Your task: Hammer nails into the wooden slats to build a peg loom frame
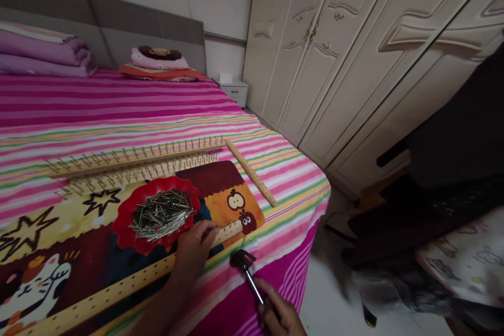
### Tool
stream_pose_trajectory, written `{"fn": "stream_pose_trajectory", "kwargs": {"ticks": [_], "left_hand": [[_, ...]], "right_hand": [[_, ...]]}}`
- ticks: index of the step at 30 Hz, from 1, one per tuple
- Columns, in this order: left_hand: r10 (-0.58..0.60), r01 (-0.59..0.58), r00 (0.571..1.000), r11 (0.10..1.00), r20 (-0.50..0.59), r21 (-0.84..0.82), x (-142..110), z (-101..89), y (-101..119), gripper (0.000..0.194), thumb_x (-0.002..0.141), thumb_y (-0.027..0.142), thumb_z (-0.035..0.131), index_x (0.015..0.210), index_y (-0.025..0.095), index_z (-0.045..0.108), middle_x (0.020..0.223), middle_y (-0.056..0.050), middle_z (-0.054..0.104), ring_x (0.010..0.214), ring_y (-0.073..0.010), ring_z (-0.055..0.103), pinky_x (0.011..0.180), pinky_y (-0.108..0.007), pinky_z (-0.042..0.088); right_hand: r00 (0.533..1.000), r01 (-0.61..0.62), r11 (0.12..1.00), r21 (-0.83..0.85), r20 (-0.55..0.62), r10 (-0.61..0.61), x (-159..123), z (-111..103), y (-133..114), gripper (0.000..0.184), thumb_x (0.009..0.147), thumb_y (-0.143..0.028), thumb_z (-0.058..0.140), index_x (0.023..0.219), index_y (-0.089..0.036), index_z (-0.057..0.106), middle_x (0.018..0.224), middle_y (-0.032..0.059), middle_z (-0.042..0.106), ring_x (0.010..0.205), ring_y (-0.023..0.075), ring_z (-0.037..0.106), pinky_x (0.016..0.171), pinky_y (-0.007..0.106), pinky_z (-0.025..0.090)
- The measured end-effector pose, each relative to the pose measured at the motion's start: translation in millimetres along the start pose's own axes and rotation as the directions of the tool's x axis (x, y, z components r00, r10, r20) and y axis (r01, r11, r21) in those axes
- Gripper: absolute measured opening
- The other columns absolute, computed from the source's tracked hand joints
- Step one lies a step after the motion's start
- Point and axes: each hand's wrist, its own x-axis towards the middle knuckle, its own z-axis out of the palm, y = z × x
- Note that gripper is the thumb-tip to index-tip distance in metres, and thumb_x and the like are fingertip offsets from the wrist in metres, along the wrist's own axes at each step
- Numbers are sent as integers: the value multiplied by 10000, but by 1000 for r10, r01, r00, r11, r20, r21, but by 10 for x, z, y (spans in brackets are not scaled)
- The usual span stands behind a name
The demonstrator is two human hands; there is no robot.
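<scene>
My left hand (199, 239) is pinched over a pale wooden strip (145, 273) drilled with rows of small holes. A nail seems to be between its fingertips, mostly hidden by them. A few thin nails stand up near the strip's right end, just past those fingers. My right hand (277, 312) grips the metal handle of a hammer (252, 283), whose dark head hovers close to the strip's near side. Beside my left hand, a red scalloped bowl (122, 220) holds a heap of loose nails (163, 215).
Wooden strips (137, 160) bristling with upright nails lie behind the bowl. Another drilled strip (252, 173) lies at an angle to the right. A patterned mat (205, 173) is under the bowl, on a striped bed (291, 178). Wardrobe doors (299, 63) rise beyond the bed's edge.
</scene>
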Motion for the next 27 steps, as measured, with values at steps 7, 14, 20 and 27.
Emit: {"fn": "stream_pose_trajectory", "kwargs": {"ticks": [7, 14, 20, 27], "left_hand": [[103, -100, 994, 992, -32, 82, -41, 66, -64, 195, 765, 336, 462, 730, 226, 620, 781, -23, 647, 779, -173, 595, 737, -297, 449], [93, -89, 995, 992, -34, 85, -42, 78, -70, 203, 773, 320, 445, 729, 216, 614, 799, -26, 640, 785, -169, 591, 750, -301, 438], [84, -77, 995, 988, -44, 135, -37, 74, -68, 188, 765, 278, 433, 647, 211, 563, 713, -14, 587, 717, -165, 559, 687, -298, 421], [84, -82, 996, 995, -36, 63, -63, 106, -98, 172, 765, 260, 459, 751, 209, 623, 795, -35, 622, 761, -167, 583, 720, -303, 453]], "right_hand": [[1000, 27, 995, 97, 1, -27, 37, 0, -565, 580, 821, -587, 444, 1271, -227, 513, 560, -43, 469, 470, 121, 432, 445, 213, 354], [970, 234, 962, -144, 103, -220, 302, -4, -1201, 436, 900, -385, 412, 1312, -256, 471, 710, -3, 554, 608, 148, 507, 603, 252, 449], [952, 275, 946, -174, 184, -243, 308, 53, -1219, 438, 903, -395, 405, 1316, -267, 473, 661, 4, 597, 564, 166, 551, 573, 268, 488], [988, 152, 970, -188, 16, -152, 79, -63, -651, 454, 801, -510, 520, 1192, -300, 616, 878, 65, 711, 838, 269, 635, 689, 299, 511]]}}
